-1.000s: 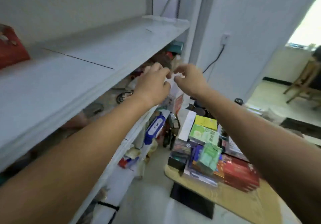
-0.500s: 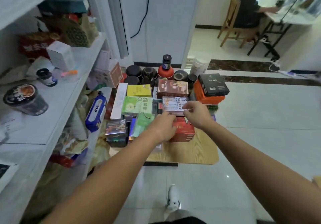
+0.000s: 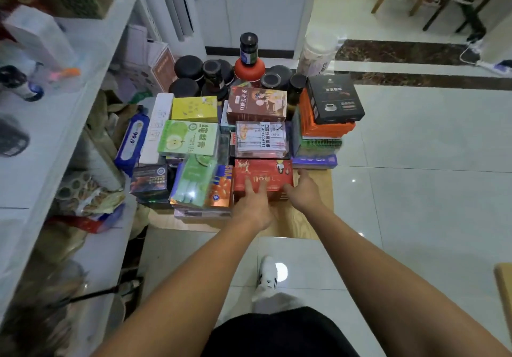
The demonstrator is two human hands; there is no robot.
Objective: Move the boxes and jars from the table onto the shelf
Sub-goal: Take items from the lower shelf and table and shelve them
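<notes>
A low wooden table is crowded with boxes, and dark-lidded jars stand at its back. A red box lies at the front edge of the pile. My left hand rests on its top near edge with straight fingers. My right hand holds the box's right front corner, one finger along the right side and the thumb on the front face. The white shelf runs along the left and carries a few jars and boxes.
Behind the red box are a black-coffee box and a brown tea box; a green apple box lies to the left. A black box tops an orange stack on the right. Open tiled floor lies to the right.
Both hands came down from the upper shelf to the table. They moved from the black-coffee box to the red box at the front edge, and my view dropped toward the table.
</notes>
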